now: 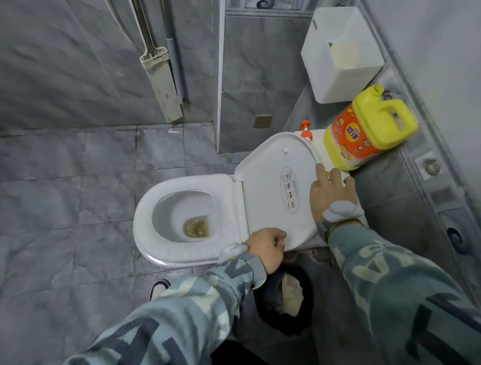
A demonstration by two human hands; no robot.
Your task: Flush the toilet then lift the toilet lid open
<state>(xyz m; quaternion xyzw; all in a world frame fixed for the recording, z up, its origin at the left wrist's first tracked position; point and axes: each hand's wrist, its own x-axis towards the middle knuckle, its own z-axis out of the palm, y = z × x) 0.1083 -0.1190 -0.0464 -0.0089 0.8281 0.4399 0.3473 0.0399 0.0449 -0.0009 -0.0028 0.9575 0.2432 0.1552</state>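
Note:
The white toilet [161, 206] stands in the middle of the head view with its seat down and yellowish water in the bowl [195, 226]. Its lid [273, 167] is raised and leans back against the cistern [317, 136]. My left hand [266, 248] grips the lid's near edge, fingers curled around the rim. My right hand [330, 191] rests on top of the cistern just behind the lid, fingers stretched out and pressing down; the flush button is hidden under them.
A yellow detergent jug [374, 127] and an orange pump bottle [305, 128] stand on the cistern. A white paper holder [338, 54] hangs on the wall above. A black bin [284, 292] sits beside the toilet. A mop [161, 76] leans in the far corner.

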